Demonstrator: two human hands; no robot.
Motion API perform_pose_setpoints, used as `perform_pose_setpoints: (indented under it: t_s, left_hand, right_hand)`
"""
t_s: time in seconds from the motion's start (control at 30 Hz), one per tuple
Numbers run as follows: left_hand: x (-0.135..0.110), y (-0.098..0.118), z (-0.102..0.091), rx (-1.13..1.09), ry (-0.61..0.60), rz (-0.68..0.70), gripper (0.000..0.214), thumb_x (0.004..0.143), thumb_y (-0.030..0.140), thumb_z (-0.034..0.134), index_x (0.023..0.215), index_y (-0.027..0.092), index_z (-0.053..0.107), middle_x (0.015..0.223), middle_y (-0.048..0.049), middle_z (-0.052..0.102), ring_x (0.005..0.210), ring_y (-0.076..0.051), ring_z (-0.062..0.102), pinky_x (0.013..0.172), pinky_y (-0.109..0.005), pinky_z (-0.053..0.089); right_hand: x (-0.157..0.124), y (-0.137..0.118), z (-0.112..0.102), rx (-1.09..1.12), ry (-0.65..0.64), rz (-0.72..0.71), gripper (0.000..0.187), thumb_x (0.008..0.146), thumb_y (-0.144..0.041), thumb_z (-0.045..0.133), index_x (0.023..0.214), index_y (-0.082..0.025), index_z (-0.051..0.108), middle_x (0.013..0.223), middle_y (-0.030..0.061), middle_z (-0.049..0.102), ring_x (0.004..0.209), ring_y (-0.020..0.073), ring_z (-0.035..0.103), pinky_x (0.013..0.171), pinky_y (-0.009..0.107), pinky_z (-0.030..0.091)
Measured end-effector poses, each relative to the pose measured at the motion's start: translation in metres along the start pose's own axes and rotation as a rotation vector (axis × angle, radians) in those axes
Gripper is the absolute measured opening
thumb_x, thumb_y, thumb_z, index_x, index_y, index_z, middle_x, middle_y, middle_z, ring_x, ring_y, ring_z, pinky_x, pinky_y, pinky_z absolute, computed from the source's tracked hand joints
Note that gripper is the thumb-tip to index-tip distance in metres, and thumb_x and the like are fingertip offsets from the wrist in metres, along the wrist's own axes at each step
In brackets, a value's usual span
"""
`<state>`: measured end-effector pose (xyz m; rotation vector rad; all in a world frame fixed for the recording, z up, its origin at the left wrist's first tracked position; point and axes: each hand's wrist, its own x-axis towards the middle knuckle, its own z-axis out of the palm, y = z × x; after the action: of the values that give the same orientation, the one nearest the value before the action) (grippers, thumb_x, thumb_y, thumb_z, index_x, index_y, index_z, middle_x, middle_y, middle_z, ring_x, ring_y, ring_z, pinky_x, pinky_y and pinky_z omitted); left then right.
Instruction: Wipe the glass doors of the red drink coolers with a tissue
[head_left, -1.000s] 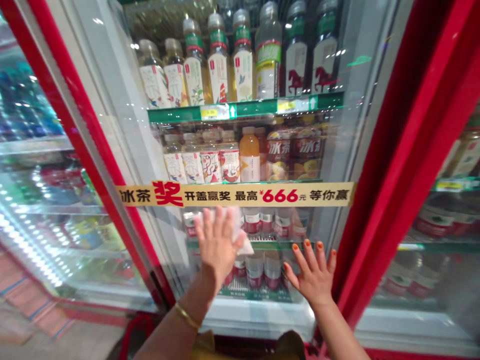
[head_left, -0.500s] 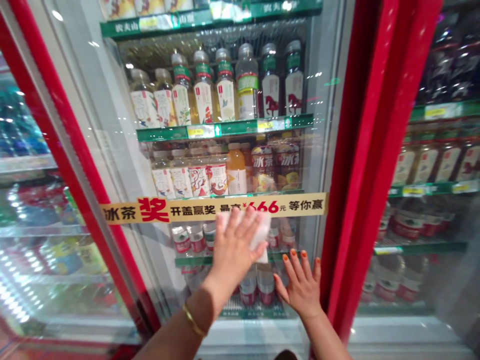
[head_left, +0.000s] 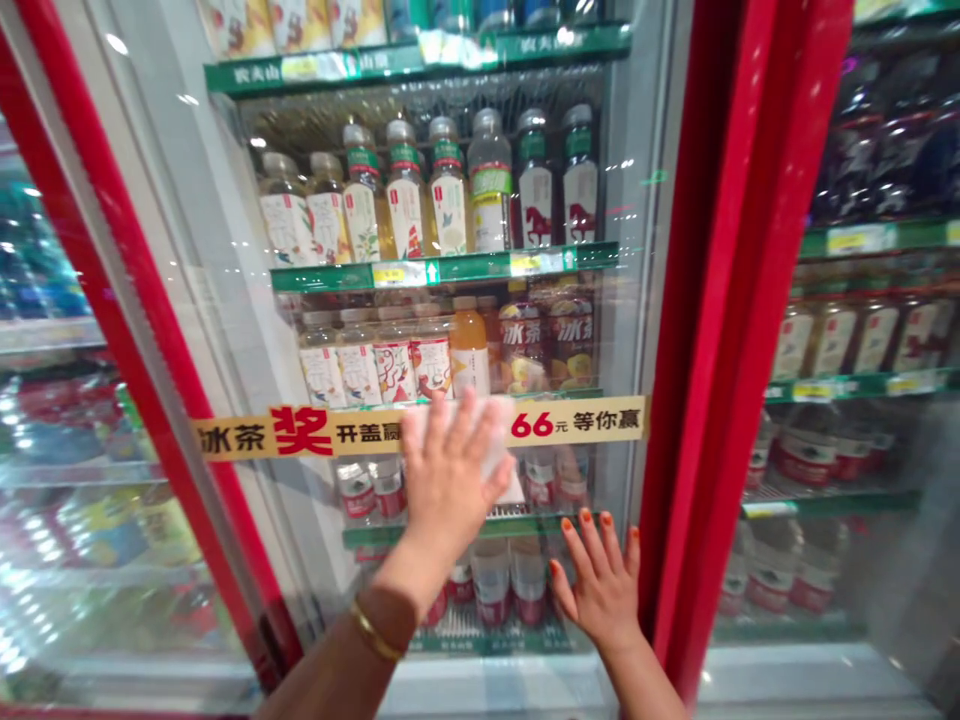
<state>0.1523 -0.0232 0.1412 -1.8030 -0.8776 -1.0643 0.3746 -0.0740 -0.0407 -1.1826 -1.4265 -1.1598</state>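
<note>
My left hand [head_left: 450, 480], a gold bangle on its wrist, lies flat with fingers spread over a folded white cloth [head_left: 496, 425]. It presses the cloth against the glass door [head_left: 637, 250], across a yellow strip [head_left: 607, 420] with printed characters. Part of the strip's lettering is hidden behind the hand and cloth. Lower down on the right, my right hand [head_left: 604, 580] rests with its fingers apart on the glass, holding nothing. Its fingernails are orange.
Behind the glass, drink bottles [head_left: 405, 200] line green-edged shelves [head_left: 465, 270]. A red door frame [head_left: 720, 300] stands close to the right of my right hand. Another cooler with bottles [head_left: 814, 445] is beyond it, and a lit cooler [head_left: 67, 480] is at the left.
My left hand has slid left and slightly up along the strip with the cloth, uncovering some lettering on the right. My right hand stays about where it was; the view has shifted slightly.
</note>
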Motion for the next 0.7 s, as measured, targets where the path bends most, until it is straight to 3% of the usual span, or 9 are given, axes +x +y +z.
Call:
perform_pose_setpoints:
  t_s: [0.07, 0.13, 0.23, 0.33, 0.43, 0.5, 0.57, 0.63, 0.7]
  left_hand:
    - [-0.036, 0.031, 0.008, -0.017, -0.031, 0.309, 0.080, 0.100, 0.067, 0.059, 0.171, 0.036, 0.037, 0.186, 0.0066, 0.012, 0.175, -0.027, -0.007, 0.142, -0.058, -0.009]
    - [-0.087, 0.032, 0.012, -0.027, -0.038, 0.450, 0.074, 0.098, 0.069, 0.059, 0.166, 0.043, 0.044, 0.183, 0.0143, 0.020, 0.175, -0.023, 0.000, 0.145, -0.052, -0.003]
    - [-0.134, -0.026, 0.007, 0.006, 0.032, 0.272, 0.080, 0.098, 0.053, 0.061, 0.172, 0.039, 0.034, 0.184, 0.0101, 0.017, 0.175, -0.025, 0.004, 0.146, -0.052, 0.002]
    - [-0.120, -0.088, -0.005, 0.087, 0.058, -0.212, 0.090, 0.102, 0.035, 0.056, 0.178, 0.026, 0.009, 0.186, -0.0046, 0.001, 0.174, -0.033, 0.001, 0.143, -0.063, 0.006]
    - [-0.105, -0.090, 0.000, 0.129, 0.013, -0.486, 0.089, 0.106, 0.040, 0.050, 0.177, 0.013, 0.002, 0.186, -0.0165, -0.005, 0.173, -0.040, -0.006, 0.140, -0.070, 0.010]
    - [-0.123, -0.063, 0.010, 0.111, -0.027, -0.286, 0.092, 0.102, 0.053, 0.057, 0.177, 0.018, 0.016, 0.187, -0.0132, 0.001, 0.173, -0.040, -0.002, 0.141, -0.069, 0.004]
    - [-0.162, -0.036, 0.017, 0.074, -0.033, 0.018, 0.084, 0.098, 0.073, 0.055, 0.171, 0.041, 0.034, 0.187, 0.0046, 0.007, 0.175, -0.032, 0.003, 0.143, -0.060, 0.000]
    - [-0.204, -0.031, 0.015, 0.080, -0.013, 0.070, 0.080, 0.097, 0.076, 0.054, 0.169, 0.049, 0.034, 0.186, 0.0131, 0.006, 0.175, -0.023, 0.003, 0.144, -0.049, 0.002]
    - [-0.231, -0.053, 0.007, 0.102, 0.019, -0.002, 0.086, 0.099, 0.067, 0.057, 0.174, 0.039, 0.025, 0.187, 0.0045, 0.004, 0.175, -0.023, 0.004, 0.144, -0.048, 0.005]
  right_hand:
    - [-0.002, 0.001, 0.000, 0.001, 0.000, -0.006, 0.086, 0.097, -0.038, 0.064, 0.175, -0.027, 0.029, 0.181, 0.0058, 0.029, 0.170, 0.0306, 0.023, 0.141, 0.059, 0.013]
    - [-0.004, 0.002, 0.001, 0.000, 0.003, 0.004, 0.085, 0.098, -0.038, 0.064, 0.174, -0.029, 0.030, 0.180, 0.0051, 0.031, 0.170, 0.0301, 0.024, 0.141, 0.059, 0.014]
    - [-0.005, 0.002, 0.004, 0.016, 0.000, 0.027, 0.084, 0.097, -0.039, 0.065, 0.174, -0.030, 0.032, 0.178, 0.0042, 0.036, 0.169, 0.0295, 0.026, 0.141, 0.059, 0.015]
    - [-0.002, 0.001, 0.002, 0.036, 0.022, 0.030, 0.082, 0.099, -0.038, 0.063, 0.174, -0.030, 0.032, 0.179, 0.0021, 0.033, 0.169, 0.0282, 0.026, 0.141, 0.058, 0.014]
    - [0.001, 0.000, -0.001, 0.056, 0.049, 0.032, 0.077, 0.101, -0.039, 0.061, 0.173, -0.030, 0.033, 0.179, -0.0007, 0.030, 0.169, 0.0260, 0.025, 0.142, 0.055, 0.012]
    - [0.002, 0.000, -0.002, 0.077, 0.047, 0.038, 0.076, 0.101, -0.040, 0.062, 0.172, -0.030, 0.035, 0.179, -0.0015, 0.032, 0.169, 0.0260, 0.027, 0.142, 0.053, 0.013]
    - [0.001, 0.000, -0.002, 0.091, 0.046, 0.040, 0.077, 0.101, -0.041, 0.064, 0.172, -0.030, 0.037, 0.178, -0.0015, 0.034, 0.168, 0.0274, 0.029, 0.142, 0.054, 0.014]
    - [0.000, 0.001, -0.001, 0.093, 0.053, 0.043, 0.077, 0.101, -0.043, 0.064, 0.172, -0.030, 0.037, 0.178, -0.0013, 0.035, 0.168, 0.0285, 0.030, 0.142, 0.054, 0.014]
    - [0.000, 0.000, -0.001, 0.091, 0.056, 0.042, 0.075, 0.102, -0.044, 0.062, 0.172, -0.030, 0.037, 0.178, -0.0013, 0.034, 0.168, 0.0285, 0.030, 0.142, 0.054, 0.015]
